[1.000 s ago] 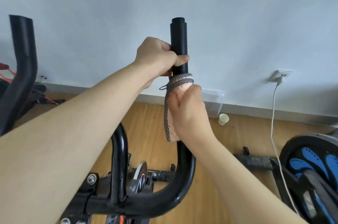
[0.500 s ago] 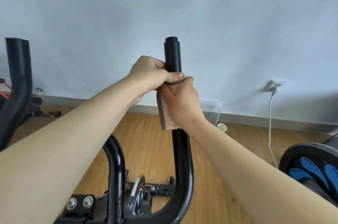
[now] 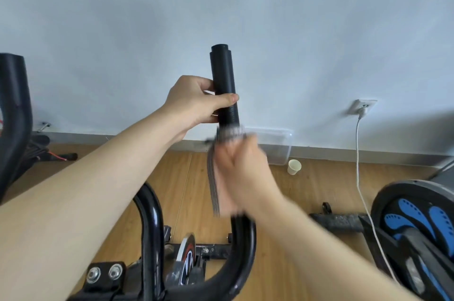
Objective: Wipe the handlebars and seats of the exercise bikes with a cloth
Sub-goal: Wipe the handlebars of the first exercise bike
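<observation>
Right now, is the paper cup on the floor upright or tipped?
Upright: the cup stands on its base by the wall, open mouth facing up.

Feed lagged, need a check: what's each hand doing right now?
Left hand: closed around the upright handlebar, above the cloth.
Right hand: closed on the cloth, wrapped around the same bar; motion-blurred.

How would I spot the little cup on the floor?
Start at the wall socket on the right and follow the skirting board left to the clear plastic box. The paper cup stands upright on the wooden floor just right of it, the only small pale thing there.
</observation>
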